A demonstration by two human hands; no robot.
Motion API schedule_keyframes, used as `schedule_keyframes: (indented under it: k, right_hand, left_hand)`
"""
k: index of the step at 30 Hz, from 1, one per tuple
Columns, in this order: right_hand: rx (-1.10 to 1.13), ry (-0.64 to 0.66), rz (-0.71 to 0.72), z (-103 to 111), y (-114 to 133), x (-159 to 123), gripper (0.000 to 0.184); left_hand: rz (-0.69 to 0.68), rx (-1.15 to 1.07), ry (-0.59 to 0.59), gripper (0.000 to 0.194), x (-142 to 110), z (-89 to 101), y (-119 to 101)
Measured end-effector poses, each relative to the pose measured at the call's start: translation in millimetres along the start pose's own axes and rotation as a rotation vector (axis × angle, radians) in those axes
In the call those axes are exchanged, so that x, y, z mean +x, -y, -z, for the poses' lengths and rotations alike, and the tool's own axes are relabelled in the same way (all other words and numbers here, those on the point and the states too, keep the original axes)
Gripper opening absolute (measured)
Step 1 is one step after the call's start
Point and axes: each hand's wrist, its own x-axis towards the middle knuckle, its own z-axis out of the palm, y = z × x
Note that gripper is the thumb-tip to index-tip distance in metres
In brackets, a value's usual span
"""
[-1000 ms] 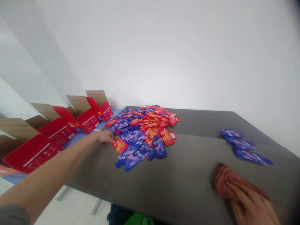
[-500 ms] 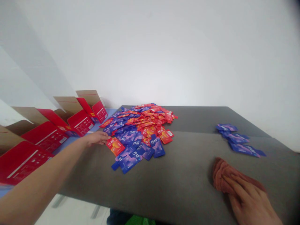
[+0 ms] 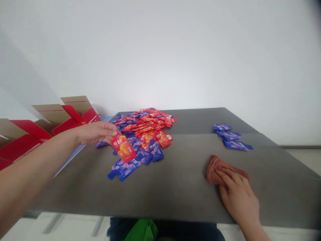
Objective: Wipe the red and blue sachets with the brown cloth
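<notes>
Red foil sachet (image 3: 123, 149) held upright at the edge of a heap of red and blue sachets (image 3: 142, 134), pinched in the fingers of the left hand (image 3: 95, 132), while the open right hand (image 3: 238, 192) rests on a rust-coloured cloth (image 3: 217, 170) on the grey worktop (image 3: 188, 197).

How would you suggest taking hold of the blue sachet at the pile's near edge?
Pinch the blue sachet by its flat body, coming from the near side: it lies on the grey tabletop, near end clear of the pile.

Bright, even light, warped edges
</notes>
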Motion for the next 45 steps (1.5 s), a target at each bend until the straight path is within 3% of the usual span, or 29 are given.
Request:
schedule_keyframes:
  k: [5, 9, 12, 16, 21, 25, 31, 36, 40, 45]
  right_hand:
    - [0.041, 0.039, -0.064, 8.2, 10.9, 6.6, 0.033]
    - [0.083, 0.049, -0.126, 10.2, 17.6, 10.1, 0.034]
    - [0.11, 0.058, -0.151, 11.2, 20.8, 11.9, 0.036]
    - [0.155, 0.061, -0.181, 13.9, 24.0, 14.0, 0.038]
    - [0.179, 0.061, -0.204, 16.5, 26.6, 15.1, 0.036]
    - [0.185, 0.086, -0.226, 17.9, 26.3, 16.0, 0.036]
    - [0.149, 0.093, -0.22, 15.7, 24.6, 16.5, 0.036]
    - [0.168, 0.076, -0.206, 12.4, 20.2, 16.4, 0.035]
    - [0.277, 0.038, -0.176, 25.5, 20.7, 26.4, 0.039]
    - [0.372, 0.165, 0.216, 46.2, 49.1, 47.4, 0.047]
  left_hand:
    - [-0.11, -0.062, 0.375, 0.041, 21.2, -100.3, -43.2]
    - [-0.21, 0.126, 0.634, 0.036, 45.8, -186.8, -73.5]
    - [-0.324, 0.318, 0.71, 0.035, 67.1, -235.9, -95.0]
    - [-0.428, 0.443, 0.713, 0.023, 95.8, -275.0, -116.4]
    - [-0.516, 0.544, 0.642, 0.017, 119.3, -292.8, -127.8]
    - [-0.516, 0.549, 0.573, 0.024, 111.6, -289.8, -119.7]
    - [-0.457, 0.55, 0.558, 0.029, 46.5, -260.2, -68.3]
    - [-0.364, 0.584, 0.468, 0.032, -11.6, -238.2, -32.5]
    - [-0.385, 0.629, 0.478, 0.036, -43.6, -246.4, -39.9]
    - [-0.499, 0.633, 0.519, 0.039, -73.5, -275.8, -61.4]
